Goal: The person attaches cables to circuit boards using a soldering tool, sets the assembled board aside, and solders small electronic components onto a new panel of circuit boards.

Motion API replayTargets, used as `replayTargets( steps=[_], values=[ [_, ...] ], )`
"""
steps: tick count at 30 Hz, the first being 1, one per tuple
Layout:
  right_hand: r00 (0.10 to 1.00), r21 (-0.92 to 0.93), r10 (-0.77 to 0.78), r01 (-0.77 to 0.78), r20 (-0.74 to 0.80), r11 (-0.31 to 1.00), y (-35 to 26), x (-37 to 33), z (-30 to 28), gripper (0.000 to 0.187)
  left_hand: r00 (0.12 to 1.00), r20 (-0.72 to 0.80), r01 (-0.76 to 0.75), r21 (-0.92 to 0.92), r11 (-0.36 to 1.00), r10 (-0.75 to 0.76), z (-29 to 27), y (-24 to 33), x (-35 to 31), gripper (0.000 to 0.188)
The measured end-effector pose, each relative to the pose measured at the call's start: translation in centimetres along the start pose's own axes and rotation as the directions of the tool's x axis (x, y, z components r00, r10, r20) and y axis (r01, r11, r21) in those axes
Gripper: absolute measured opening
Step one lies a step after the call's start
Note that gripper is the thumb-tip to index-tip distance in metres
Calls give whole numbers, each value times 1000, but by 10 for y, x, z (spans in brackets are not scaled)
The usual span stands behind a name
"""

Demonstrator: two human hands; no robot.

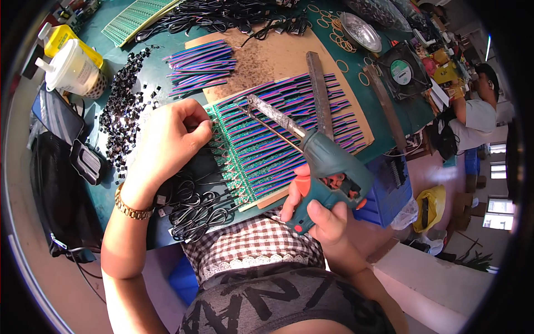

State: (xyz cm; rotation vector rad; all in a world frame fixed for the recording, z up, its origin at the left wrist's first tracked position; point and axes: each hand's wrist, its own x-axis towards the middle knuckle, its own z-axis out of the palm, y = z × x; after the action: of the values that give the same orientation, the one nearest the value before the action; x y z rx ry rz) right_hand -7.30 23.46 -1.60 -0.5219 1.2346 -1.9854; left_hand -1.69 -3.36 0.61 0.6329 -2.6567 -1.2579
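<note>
My right hand (322,214) is wrapped round a dark green soldering gun (336,167) with a red trigger. Its long metal barrel and thin feed tube reach up and left over the green circuit board panel (225,150). Rows of blue, pink and black wires (278,131) run rightward from the panel. At the panel's upper left edge my left hand (175,133) is closed, thumb against curled fingers; whatever they pinch is hidden. Black cables with plugs (203,209) lie coiled just below that hand, some ending at the panel's left edge.
Small black parts (125,106) are heaped on the left, near a lidded plastic cup (75,72). A metal bar (320,94) lies across the wires. Farther back are a wire bundle (203,64), a metal dish (360,32) and a fan (400,69). Another person (481,106) sits at right.
</note>
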Motion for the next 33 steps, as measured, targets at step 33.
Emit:
replayTargets(
  steps=[33],
  values=[
    [980,-665,160,-40,121,746,5,-20,-11,24,994,-106,27,184,982,-7,12,13,-3,12]
  ],
)
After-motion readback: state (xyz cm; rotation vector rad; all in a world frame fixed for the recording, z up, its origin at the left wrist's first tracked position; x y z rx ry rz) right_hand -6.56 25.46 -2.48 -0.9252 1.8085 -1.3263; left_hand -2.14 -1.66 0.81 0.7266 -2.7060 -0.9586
